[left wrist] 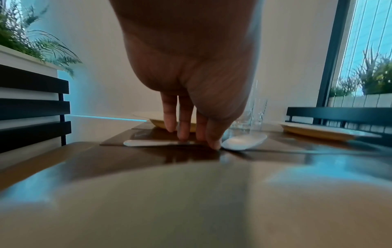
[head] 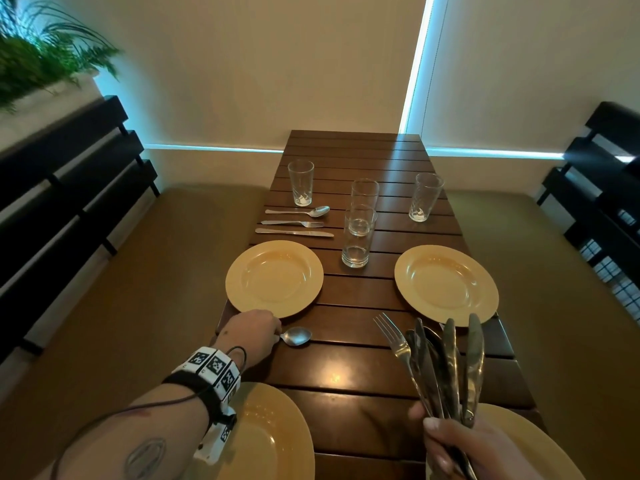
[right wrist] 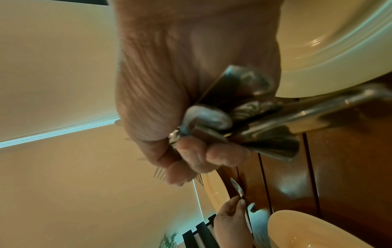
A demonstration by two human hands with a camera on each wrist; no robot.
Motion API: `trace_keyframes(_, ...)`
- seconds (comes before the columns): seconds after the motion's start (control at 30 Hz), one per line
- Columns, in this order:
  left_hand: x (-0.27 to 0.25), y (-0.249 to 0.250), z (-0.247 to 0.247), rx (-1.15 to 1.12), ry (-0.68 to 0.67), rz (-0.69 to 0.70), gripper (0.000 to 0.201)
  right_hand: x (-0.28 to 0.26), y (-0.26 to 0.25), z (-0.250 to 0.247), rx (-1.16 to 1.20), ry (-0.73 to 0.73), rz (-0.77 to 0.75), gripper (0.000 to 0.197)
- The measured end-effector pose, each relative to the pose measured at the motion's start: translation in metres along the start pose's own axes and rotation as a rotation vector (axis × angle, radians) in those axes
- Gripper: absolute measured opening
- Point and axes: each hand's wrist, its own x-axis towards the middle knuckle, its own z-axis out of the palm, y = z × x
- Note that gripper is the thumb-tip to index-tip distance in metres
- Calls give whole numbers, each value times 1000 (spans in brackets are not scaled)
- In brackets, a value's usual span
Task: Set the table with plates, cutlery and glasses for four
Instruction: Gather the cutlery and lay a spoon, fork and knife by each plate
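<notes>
My left hand [head: 275, 336] lies low on the wooden table [head: 346, 379], just in front of the far-left yellow plate [head: 239, 289]. Its fingers and thumb pinch the handle of a spoon [head: 297, 336] that lies flat on the slats. In the left wrist view the fingertips [left wrist: 183, 136] touch the spoon [left wrist: 244, 141] handle. My right hand [head: 446, 441] grips a bundle of cutlery [head: 446, 362] above the near-right plate [head: 519, 441]; a fork, knives and spoons fan upward. The right wrist view shows the bundle [right wrist: 254, 117] in my curled right hand [right wrist: 201, 159].
A spoon [head: 301, 212], fork [head: 294, 223] and knife [head: 294, 232] lie behind the far-left plate, beside a glass [head: 300, 183]. Two glasses [head: 359, 237] stand mid-table, another [head: 428, 197] far right. Further plates sit far right [head: 488, 296] and near left [head: 277, 434]. Dark slatted benches [head: 69, 188] flank the table.
</notes>
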Motion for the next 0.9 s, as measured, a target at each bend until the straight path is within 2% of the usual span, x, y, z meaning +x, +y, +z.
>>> trace_keyframes(0.03,-5,3,-8,-26,39,-10,27,0,0,-1,2,7,-4,90)
trace_keyframes(0.13,-31,29,-45,-210,278,32,29,0,-2,-4,-6,-1,5,89)
trace_keyframes(0.2,-61,65,-68,-459,308,111,28,-1,-3,-4,25,-16,13,83)
trace_keyframes(0.23,-76,84,-73,-603,250,144,28,-1,-4,-4,41,-24,15,82)
trace_keyframes(0.3,-102,124,-75,-922,10,133,32,-1,-4,0,50,-34,10,77)
trace_keyframes(0.37,-121,156,-71,-1205,-190,46,30,-4,-8,5,55,-41,-5,54)
trace_keyframes(0.43,-131,175,-68,-1405,-217,-29,23,-14,-16,16,97,17,-31,11)
trace_keyframes(0.47,-133,181,-68,-1472,-197,-66,19,-17,-17,16,96,39,-38,5)
trace_keyframes(0.63,-131,190,-74,-1653,34,-225,16,-21,-7,9,-15,14,-77,40)
trace_keyframes(0.7,-130,192,-74,-1845,7,-273,18,-22,-1,7,-40,22,-95,54)
trace_keyframes(0.77,-133,197,-73,-1995,-57,-297,20,-23,2,5,-58,-3,-100,57)
trace_keyframes(0.8,-132,197,-72,-2042,-42,-304,20,-24,3,5,-67,-17,-95,62)
trace_keyframes(0.9,-123,175,-80,-2170,189,-333,19,-24,8,5,-88,-45,-77,71)
